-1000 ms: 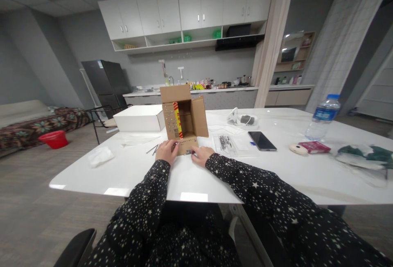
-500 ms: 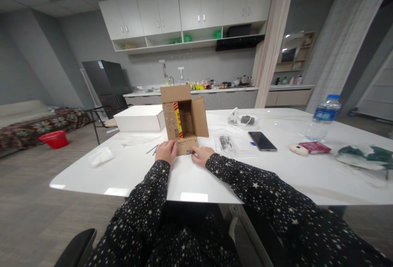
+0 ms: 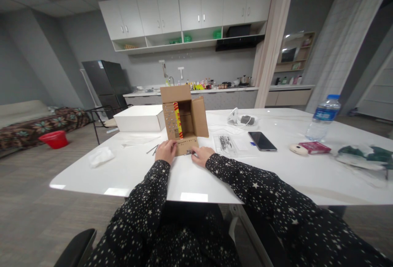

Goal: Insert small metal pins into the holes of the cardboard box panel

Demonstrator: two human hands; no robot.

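An open cardboard box (image 3: pixel 170 120) with a red and yellow tape strip stands in front of me. Its front flap (image 3: pixel 183 148) lies toward me on the table, with a row of small dark marks or holes along it. My left hand (image 3: pixel 166 151) rests at the flap's left edge, fingers lying flat. At the right edge, my right hand (image 3: pixel 202 155) has its fingers drawn together beside small metal pieces (image 3: pixel 188 152); what the fingertips hold is too small to make out. Thin dark rods (image 3: pixel 151 149) lie left of my left hand.
A white box (image 3: pixel 139 118) sits behind on the left, a crumpled tissue (image 3: pixel 100 157) nearer. To the right are a plastic bag of small parts (image 3: pixel 225 144), a phone (image 3: pixel 262 141), a dark red box (image 3: pixel 315 148) and a water bottle (image 3: pixel 322 117).
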